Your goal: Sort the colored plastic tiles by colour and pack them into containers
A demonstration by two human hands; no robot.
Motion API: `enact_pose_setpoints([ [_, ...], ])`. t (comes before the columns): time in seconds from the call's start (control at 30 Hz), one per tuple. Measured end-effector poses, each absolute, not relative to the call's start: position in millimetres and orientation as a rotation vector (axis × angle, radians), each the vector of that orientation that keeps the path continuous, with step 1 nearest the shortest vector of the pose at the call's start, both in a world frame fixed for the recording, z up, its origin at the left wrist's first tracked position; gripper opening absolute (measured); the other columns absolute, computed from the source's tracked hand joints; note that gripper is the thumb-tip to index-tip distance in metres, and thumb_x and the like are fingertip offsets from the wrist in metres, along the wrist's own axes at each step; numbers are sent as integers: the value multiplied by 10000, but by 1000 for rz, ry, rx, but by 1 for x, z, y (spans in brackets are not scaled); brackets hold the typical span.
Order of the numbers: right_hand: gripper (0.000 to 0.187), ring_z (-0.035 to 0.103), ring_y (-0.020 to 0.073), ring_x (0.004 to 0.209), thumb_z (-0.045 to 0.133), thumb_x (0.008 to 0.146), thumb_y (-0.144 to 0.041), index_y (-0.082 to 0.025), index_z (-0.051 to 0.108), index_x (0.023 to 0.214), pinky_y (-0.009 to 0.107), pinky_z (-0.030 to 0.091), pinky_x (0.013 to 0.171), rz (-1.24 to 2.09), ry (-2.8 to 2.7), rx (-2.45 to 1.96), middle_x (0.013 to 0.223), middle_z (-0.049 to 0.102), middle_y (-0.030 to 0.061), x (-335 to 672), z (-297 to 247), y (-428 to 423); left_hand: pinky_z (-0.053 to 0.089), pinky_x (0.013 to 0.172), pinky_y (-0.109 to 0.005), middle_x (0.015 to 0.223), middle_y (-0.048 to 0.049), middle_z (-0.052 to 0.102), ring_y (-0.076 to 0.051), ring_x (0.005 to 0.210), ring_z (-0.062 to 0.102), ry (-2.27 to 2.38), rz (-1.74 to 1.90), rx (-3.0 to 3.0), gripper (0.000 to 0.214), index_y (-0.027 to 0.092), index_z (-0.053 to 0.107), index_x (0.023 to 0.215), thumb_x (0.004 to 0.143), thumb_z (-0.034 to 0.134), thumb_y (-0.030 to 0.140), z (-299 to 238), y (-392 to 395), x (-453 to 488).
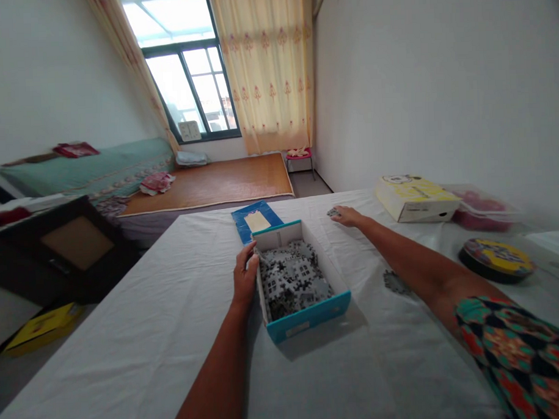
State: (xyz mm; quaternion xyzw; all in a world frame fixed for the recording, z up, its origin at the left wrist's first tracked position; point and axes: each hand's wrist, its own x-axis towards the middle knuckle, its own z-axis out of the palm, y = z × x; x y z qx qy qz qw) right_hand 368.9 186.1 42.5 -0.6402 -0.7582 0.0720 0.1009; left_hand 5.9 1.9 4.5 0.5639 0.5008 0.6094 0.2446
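A blue-sided box (311,315) full of grey puzzle pieces (293,279) stands on the white-covered table (128,337). My left hand (245,273) grips the box's left wall, thumb over the rim. My right hand (347,215) reaches far across the table and rests on a few loose grey puzzle pieces (333,212), fingers curled down over them. Another small cluster of grey pieces (396,282) lies on the cloth under my right forearm. The box's blue lid (256,220) lies flat just behind the box.
A white and yellow carton (414,197) sits at the far right, with a clear bag of red things (481,205) beside it. A round colourful tin (496,258) lies near the right edge. Beyond the table are a bed (90,170), a mat platform and a window.
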Motion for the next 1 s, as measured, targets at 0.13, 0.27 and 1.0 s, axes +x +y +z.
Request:
enact_pose_setpoints([
  [0.13,512,513,283,1240,446,948,-344,-134,440,1415,388,377,1010,145,-2300,-1928,1371,540,198,359,28,197,414,1060,-421,1316,-103,587,-257,1215,544,1366,1664,1520,475,201,599,1266,873,533,458,4,1,5],
  [0.27,411,564,303,1156,545,877,-281,-143,584,1262,378,405,952,102,-2370,-1900,1220,633,207,356,32,193,404,1066,-413,1308,-98,590,-254,1212,541,1380,1658,1536,476,199,606,1256,870,533,468,7,-1,5],
  [1.0,435,597,229,788,783,562,-460,-210,610,873,314,466,686,714,-2306,-1704,867,660,64,476,40,-26,375,1093,-433,1299,-91,599,-247,1218,534,1350,1713,1506,436,200,631,1214,869,534,449,12,-3,15],
])
